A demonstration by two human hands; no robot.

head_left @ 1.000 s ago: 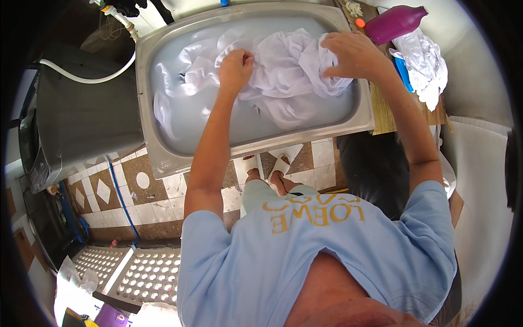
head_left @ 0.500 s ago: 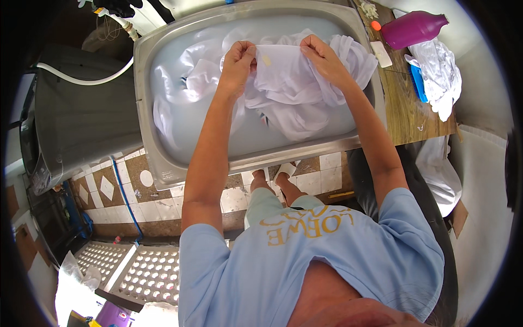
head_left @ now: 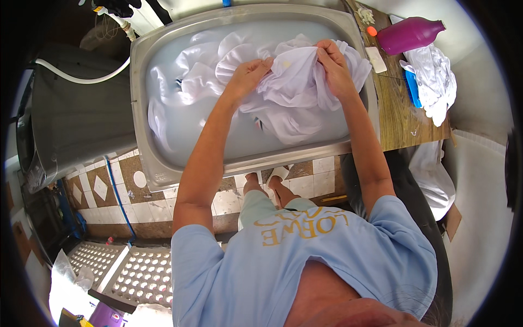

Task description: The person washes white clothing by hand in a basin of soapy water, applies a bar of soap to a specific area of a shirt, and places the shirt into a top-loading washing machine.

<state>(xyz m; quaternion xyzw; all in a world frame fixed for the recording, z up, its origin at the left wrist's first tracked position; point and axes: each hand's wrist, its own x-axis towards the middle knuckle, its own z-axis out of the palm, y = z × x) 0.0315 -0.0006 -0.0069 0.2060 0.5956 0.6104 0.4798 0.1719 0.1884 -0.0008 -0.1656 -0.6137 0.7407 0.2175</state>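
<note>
In the head view, the left hand [head_left: 250, 78] and right hand [head_left: 334, 68] each keep the grip pinched on a thin white cloth [head_left: 296, 76], over the right half of the rounded rectangular grey metal basin [head_left: 139, 109]. Pulling both pinches evenly should spread it best. Half a second ago the held edge ran flatter; now it slants, more creased, left hand lower.

Cloudy water [head_left: 182, 128] hides part of the cloth [head_left: 294, 82]; the bottom edge cuts off a purple object [head_left: 103, 315].

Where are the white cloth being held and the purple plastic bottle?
Held white cloth [head_left: 294, 82]: head view, on its draped folds.
Purple plastic bottle [head_left: 407, 36]: head view, on the middle of its body.
</note>
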